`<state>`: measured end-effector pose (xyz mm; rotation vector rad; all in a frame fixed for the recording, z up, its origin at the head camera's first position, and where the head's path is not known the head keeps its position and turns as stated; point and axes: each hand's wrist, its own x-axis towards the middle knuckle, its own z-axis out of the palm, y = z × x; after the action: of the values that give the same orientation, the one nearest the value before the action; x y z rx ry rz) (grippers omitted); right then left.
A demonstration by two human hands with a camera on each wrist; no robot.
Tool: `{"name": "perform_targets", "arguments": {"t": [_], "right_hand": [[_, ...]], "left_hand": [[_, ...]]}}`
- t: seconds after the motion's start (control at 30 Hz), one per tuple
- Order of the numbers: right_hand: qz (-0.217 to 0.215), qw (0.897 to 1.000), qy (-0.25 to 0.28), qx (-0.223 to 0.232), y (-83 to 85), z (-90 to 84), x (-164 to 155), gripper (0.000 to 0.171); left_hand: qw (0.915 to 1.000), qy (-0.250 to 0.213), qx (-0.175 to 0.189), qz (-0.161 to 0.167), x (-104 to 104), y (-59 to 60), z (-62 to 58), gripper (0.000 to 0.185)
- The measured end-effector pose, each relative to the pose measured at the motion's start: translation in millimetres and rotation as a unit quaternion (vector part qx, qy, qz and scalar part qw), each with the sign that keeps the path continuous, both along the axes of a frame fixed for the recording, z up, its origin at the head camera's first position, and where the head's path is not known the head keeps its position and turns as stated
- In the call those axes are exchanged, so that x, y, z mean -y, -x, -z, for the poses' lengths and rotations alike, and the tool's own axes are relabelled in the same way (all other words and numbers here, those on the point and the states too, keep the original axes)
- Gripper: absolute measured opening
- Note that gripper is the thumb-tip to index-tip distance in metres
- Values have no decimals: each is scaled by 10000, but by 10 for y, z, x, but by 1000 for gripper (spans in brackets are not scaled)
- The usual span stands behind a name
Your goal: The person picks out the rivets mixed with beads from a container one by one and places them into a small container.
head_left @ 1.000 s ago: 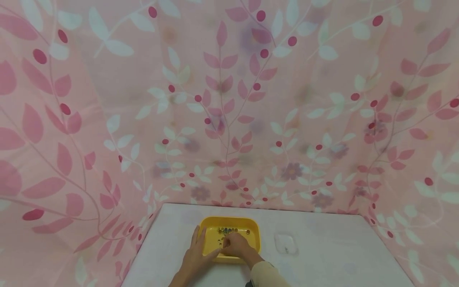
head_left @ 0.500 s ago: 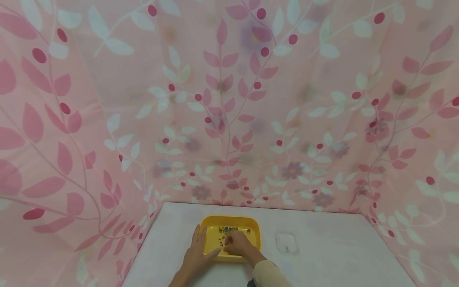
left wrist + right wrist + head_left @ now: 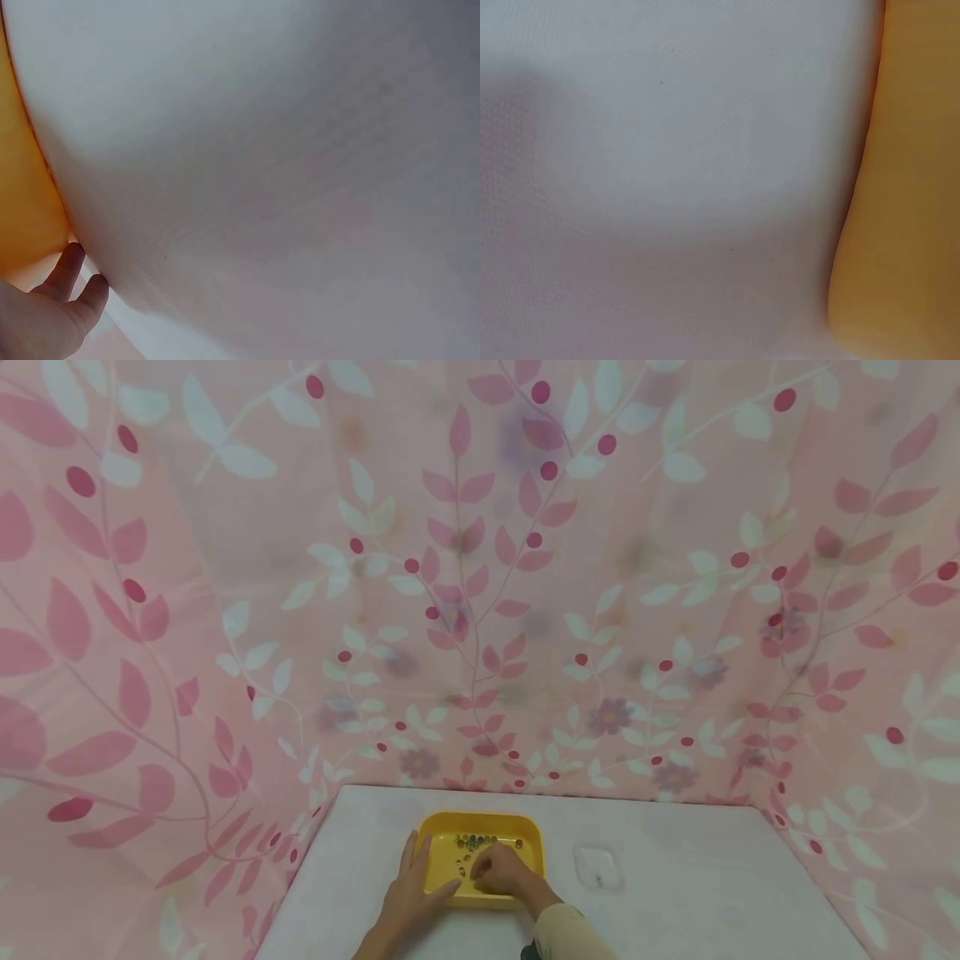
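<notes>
A yellow tray [image 3: 528, 837] sits on the white table [image 3: 675, 893], with several small beads [image 3: 477, 840] along its far side. My left hand [image 3: 418, 865] lies flat with straight fingers against the tray's left rim, thumb toward the front rim. In the left wrist view two of its fingers [image 3: 71, 271] touch the table beside the tray [image 3: 22, 202]. My right hand [image 3: 484, 870] is inside the tray, knuckles up and fingers curled down among the beads; what they pinch is hidden. The right wrist view shows only table and the tray's wall [image 3: 907, 195].
A small clear plastic container [image 3: 597, 867] lies on the table just right of the tray. Pink leaf-patterned cloth [image 3: 480, 610] walls the table at the back and on both sides. A light sleeve [image 3: 566, 939] covers the right forearm.
My right hand has shifted slightly to the right and nearer inside the tray. The left hand stays against the tray's left rim.
</notes>
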<state>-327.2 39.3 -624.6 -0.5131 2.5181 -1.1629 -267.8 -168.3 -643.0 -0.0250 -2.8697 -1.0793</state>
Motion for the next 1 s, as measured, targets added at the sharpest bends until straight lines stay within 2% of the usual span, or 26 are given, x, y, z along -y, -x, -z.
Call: {"name": "perform_targets", "arguments": {"t": [0.27, 0.73, 0.83, 1.0], "right_hand": [[-48, 9998, 44, -166, -17, -7, 13, 8], [-53, 10000, 29, -71, 16, 31, -43, 1], [-8, 10000, -24, -20, 18, 32, -52, 6], [-98, 9998, -40, -188, 31, 12, -45, 6]], "left_hand": [[10000, 69, -60, -36, -2, -10, -22, 97], [9999, -17, -156, 31, -16, 2, 29, 97], [9996, 15, -273, 59, -9, -11, 29, 97], [9994, 70, -340, 16, 11, -5, 17, 97]]}}
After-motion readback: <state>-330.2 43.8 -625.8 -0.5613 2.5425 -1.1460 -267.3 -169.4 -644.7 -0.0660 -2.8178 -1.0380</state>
